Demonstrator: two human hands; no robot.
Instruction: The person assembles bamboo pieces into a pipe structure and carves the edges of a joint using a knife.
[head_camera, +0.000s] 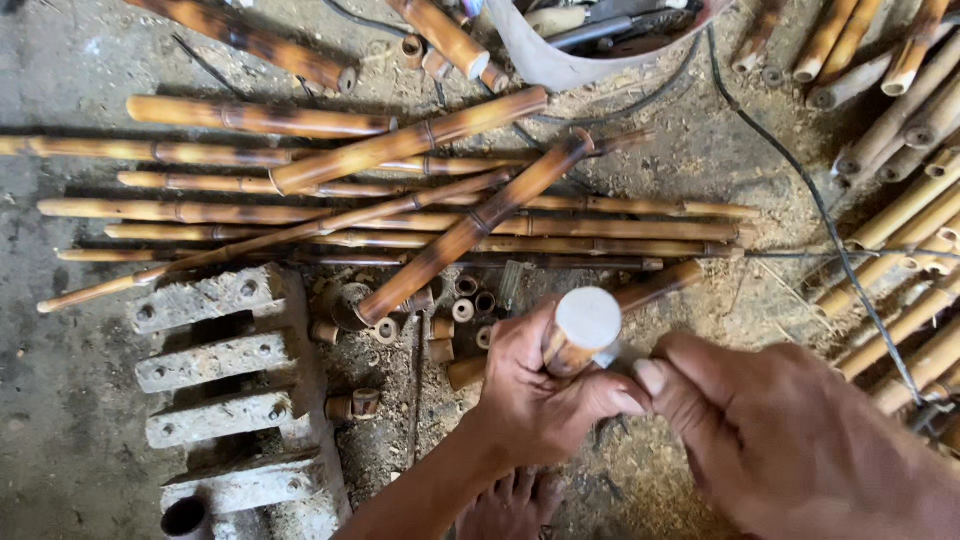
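My left hand (535, 385) grips a scorched bamboo stick (590, 325) near its pale, cut end, which points up toward the camera. The rest of that stick runs away to the upper right along the ground. My right hand (780, 430) is close beside it on the right, thumb pressed toward the stick just below the cut end; anything it may hold is hidden. My bare foot (510, 505) shows under the left wrist.
Many long burnt bamboo poles (400, 215) lie across the dirt floor. Short cut bamboo rings (465, 310) are scattered in the middle. A ridged concrete block (235, 400) sits left. More pale poles (900, 200) pile at right, with a black cable (800, 180) and a bucket of tools (590, 40).
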